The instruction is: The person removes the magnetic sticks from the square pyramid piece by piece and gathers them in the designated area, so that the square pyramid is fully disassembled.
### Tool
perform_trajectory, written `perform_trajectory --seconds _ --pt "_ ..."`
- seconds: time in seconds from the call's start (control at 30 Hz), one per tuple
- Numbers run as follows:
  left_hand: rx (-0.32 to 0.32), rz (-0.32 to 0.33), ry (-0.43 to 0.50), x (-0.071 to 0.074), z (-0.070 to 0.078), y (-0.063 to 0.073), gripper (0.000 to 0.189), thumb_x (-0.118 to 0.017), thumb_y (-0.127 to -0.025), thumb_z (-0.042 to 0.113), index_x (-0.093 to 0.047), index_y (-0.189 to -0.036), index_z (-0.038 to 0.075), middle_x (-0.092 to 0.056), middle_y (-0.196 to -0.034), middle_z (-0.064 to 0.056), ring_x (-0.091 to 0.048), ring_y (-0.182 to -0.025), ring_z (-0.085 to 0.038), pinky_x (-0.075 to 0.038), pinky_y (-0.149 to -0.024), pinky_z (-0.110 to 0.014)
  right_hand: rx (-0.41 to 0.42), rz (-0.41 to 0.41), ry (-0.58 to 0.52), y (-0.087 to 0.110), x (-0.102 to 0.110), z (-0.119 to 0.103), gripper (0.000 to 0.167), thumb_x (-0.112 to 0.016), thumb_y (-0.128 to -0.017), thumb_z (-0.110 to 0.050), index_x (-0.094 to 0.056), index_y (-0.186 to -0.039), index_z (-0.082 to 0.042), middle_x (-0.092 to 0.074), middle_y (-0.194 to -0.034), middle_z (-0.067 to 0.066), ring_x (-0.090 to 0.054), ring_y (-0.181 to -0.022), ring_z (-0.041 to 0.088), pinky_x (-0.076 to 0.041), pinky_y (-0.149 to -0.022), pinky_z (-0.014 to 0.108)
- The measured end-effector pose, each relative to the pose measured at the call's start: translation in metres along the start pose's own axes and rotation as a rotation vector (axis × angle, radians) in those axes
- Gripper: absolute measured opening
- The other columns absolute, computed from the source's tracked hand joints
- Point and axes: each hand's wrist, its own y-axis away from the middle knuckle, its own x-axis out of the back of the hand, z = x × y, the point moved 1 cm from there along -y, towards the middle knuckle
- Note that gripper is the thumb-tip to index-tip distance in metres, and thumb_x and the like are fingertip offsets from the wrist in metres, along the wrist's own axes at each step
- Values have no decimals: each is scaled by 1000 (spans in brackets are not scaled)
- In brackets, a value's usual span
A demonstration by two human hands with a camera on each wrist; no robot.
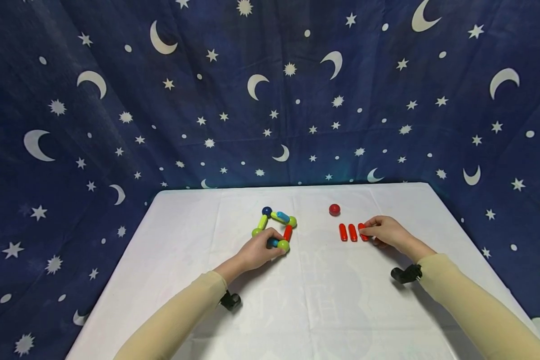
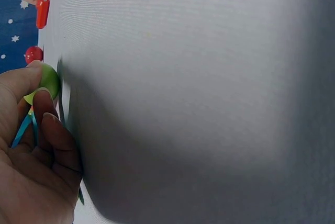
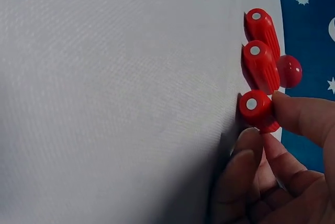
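My left hand [image 1: 259,250] pinches a green ball [image 1: 283,245] at the near corner of a ring of balls and rods lying on the table. The ring includes a dark blue ball [image 1: 267,211], another green ball [image 1: 292,221], yellow-green rods [image 1: 262,222], a blue rod [image 1: 282,217] and a red rod [image 1: 287,233]. Part of its near side is hidden by the hand. To the right, my right hand [image 1: 389,234] holds the rightmost of three red magnetic rods [image 3: 252,103] between thumb and fingers. Its two neighbours, a middle red rod [image 1: 352,232] and a left red rod [image 1: 343,232], lie parallel beside it.
A red ball [image 1: 334,209] sits behind the row of red rods. White cloth covers the table [image 1: 315,310], whose far edge meets a dark blue curtain [image 1: 270,100] with moons and stars. A black wrist camera [image 1: 406,274] is strapped at the right sleeve.
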Motion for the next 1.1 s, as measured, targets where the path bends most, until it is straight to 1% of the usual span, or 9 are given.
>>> perform_trajectory --seconds 0.2,0.47,0.67,0.8,0.9,1.0,1.03,1.1 --pt "0 5 -7 0 0 -1 29 -77 -94 31 -62 -117 21 -63 -110 7 -58 -99 -13 -47 -94 -39 15 0 -50 2 -3 1 44 -72 -96 -26 -57 -122 6 -61 -93 12 -60 -71 20 -56 -63 33" --pt "3 6 -5 0 0 -2 29 -76 -95 32 -62 -118 21 -62 -111 6 -58 -99 -13 -47 -94 -39 29 19 -68 0 -5 5 44 -72 -96 -27 -57 -122 6 -64 -93 11 -60 -71 20 -56 -63 33" --pt "5 4 -6 0 0 -2 30 -76 -95 32 -62 -119 21 -63 -111 6 -58 -99 -13 -47 -94 -38 38 40 -39 0 -3 5 46 -69 -98 -31 -57 -124 6 -62 -93 11 -60 -72 21 -55 -64 33" --pt "3 -2 -12 0 0 -2 29 -76 -95 33 -62 -117 21 -63 -110 7 -58 -99 -13 -47 -94 -39 56 95 4 3 3 0 46 -64 -101 -31 -55 -129 4 -61 -95 14 -58 -72 24 -52 -62 34" --pt "-2 -11 -19 1 0 -2 27 -75 -95 32 -62 -116 22 -62 -110 7 -58 -98 -14 -48 -93 -39 127 156 41 6 5 -9 44 -62 -102 -29 -55 -132 3 -61 -101 17 -59 -77 27 -51 -62 35" --pt "-17 -24 -21 2 0 0 26 -75 -95 31 -63 -116 23 -63 -110 7 -58 -97 -14 -47 -92 -38 232 204 70 8 0 -21 43 -64 -102 -28 -57 -135 -1 -61 -112 18 -59 -89 29 -50 -66 34" --pt "-23 -31 -19 3 0 0 25 -75 -95 31 -63 -116 23 -63 -110 8 -58 -97 -14 -48 -92 -37 271 211 75 8 -3 -27 43 -65 -101 -28 -58 -136 -2 -62 -116 18 -58 -93 29 -50 -67 33" --pt "-35 -52 -14 4 1 2 24 -74 -95 29 -63 -116 25 -64 -111 8 -58 -97 -14 -48 -91 -36 336 197 64 8 -13 -38 44 -68 -100 -28 -58 -137 -6 -62 -123 16 -57 -98 29 -50 -67 34"
